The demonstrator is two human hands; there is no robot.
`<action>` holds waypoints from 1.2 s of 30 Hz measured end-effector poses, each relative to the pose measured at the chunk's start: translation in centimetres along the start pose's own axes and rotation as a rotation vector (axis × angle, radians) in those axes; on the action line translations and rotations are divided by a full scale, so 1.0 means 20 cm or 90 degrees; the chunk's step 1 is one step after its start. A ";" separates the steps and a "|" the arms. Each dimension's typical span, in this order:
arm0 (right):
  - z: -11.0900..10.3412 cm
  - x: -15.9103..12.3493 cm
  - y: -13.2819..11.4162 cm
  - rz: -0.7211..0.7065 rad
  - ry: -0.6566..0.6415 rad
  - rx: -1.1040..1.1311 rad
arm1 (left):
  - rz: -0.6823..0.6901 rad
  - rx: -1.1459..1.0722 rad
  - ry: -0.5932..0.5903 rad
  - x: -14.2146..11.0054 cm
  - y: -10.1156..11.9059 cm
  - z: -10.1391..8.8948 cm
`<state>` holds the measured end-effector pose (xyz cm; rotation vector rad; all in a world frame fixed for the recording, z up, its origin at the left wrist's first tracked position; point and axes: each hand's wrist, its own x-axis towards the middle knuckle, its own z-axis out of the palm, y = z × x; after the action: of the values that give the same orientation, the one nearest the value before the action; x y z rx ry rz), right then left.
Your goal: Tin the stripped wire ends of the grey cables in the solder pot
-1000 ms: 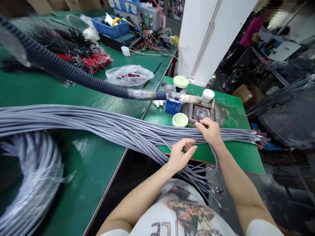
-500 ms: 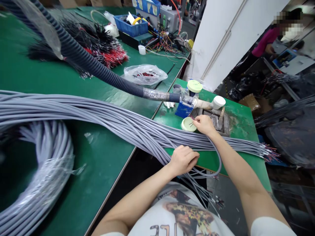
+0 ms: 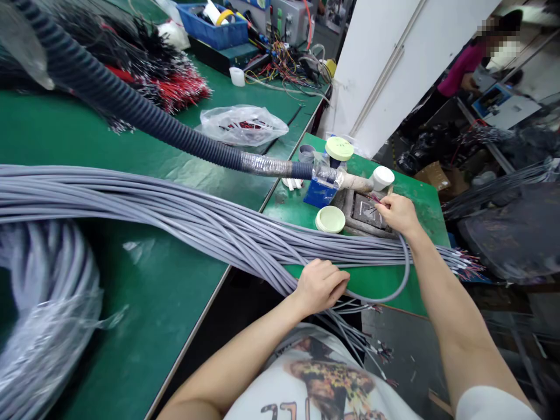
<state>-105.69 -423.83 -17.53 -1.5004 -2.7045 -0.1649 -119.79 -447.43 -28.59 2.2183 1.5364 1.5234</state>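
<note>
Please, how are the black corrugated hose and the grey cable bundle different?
The black corrugated hose is one thick ribbed tube, while the grey cable bundle is many thin smooth cables. The hose ends in a silver foil wrap at a clear fitting; the bundle ends in stripped coloured wires. The hose curves, while the bundle lies in long, nearly straight lines. Both run across the green bench.

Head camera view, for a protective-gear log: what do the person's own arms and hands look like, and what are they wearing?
Both the left hand and right hand are bare, with no gloves, and the forearms are uncovered. No watch or bracelet shows. A white short sleeve ends above the right elbow. The white T-shirt has a printed graphic and dark lettering.
</note>
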 end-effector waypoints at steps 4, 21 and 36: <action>0.08 0.04 0.11 0.056 -0.062 -0.074 | 0.004 -0.003 -0.001 0.00 0.00 0.00; 0.20 0.09 0.11 0.091 -0.114 -0.089 | 0.009 0.006 -0.008 0.00 0.00 0.01; 0.18 0.11 0.20 0.104 -0.105 -0.045 | 0.008 0.007 0.005 -0.01 -0.01 0.02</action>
<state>-103.42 -419.54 -20.71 -1.8239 -2.7060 -0.1386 -119.58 -447.34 -29.00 2.2354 1.5403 1.5321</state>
